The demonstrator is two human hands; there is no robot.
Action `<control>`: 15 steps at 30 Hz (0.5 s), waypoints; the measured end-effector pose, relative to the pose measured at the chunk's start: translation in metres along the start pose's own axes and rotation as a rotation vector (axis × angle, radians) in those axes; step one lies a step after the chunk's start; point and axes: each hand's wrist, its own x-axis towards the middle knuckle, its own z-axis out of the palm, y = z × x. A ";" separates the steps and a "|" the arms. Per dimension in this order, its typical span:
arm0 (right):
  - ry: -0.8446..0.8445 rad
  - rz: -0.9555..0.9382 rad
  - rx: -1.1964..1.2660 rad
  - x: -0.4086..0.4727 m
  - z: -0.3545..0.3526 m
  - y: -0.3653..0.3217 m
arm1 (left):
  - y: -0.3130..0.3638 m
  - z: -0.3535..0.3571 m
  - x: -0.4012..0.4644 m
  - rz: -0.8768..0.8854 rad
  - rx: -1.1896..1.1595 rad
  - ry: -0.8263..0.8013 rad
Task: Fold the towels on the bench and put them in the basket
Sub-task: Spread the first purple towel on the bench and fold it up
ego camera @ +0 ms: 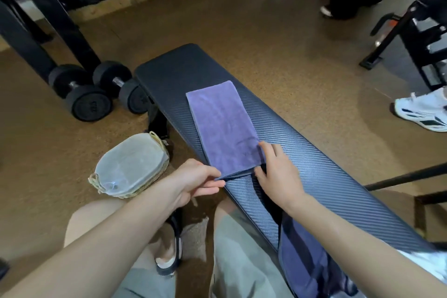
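A purple towel (222,123), folded into a long strip, lies along the black bench (314,164). My left hand (198,181) pinches the towel's near left corner at the bench edge. My right hand (275,172) holds the near right corner, fingers on top and thumb under the edge. A woven basket (130,164) with a pale cloth lining stands on the floor left of the bench, and I see no towels in it. A darker blue towel (302,261) hangs off the near end of the bench, partly hidden by my right arm.
Dumbbells (96,92) lie on the floor by a black rack leg at the left. Another person's white shoe (423,111) is at the right, beside black equipment frames (411,38). My knees and a sandalled foot (169,249) are below the bench.
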 end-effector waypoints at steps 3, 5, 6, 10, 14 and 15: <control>0.029 0.031 -0.056 0.003 -0.001 0.005 | -0.006 0.004 -0.005 -0.012 -0.012 0.000; 0.019 0.024 -0.082 0.004 -0.003 0.011 | -0.008 0.006 -0.006 -0.022 -0.034 0.003; 0.003 0.009 -0.093 0.003 -0.004 0.014 | -0.009 0.007 -0.006 -0.025 -0.041 0.005; -0.090 -0.087 -0.122 0.001 -0.012 0.023 | -0.012 0.012 -0.004 -0.010 -0.032 0.039; -0.109 -0.162 -0.119 0.004 -0.018 0.029 | -0.021 0.015 -0.001 0.096 0.074 0.147; -0.105 -0.216 -0.162 0.004 -0.020 0.030 | -0.024 0.014 0.000 0.139 0.145 0.179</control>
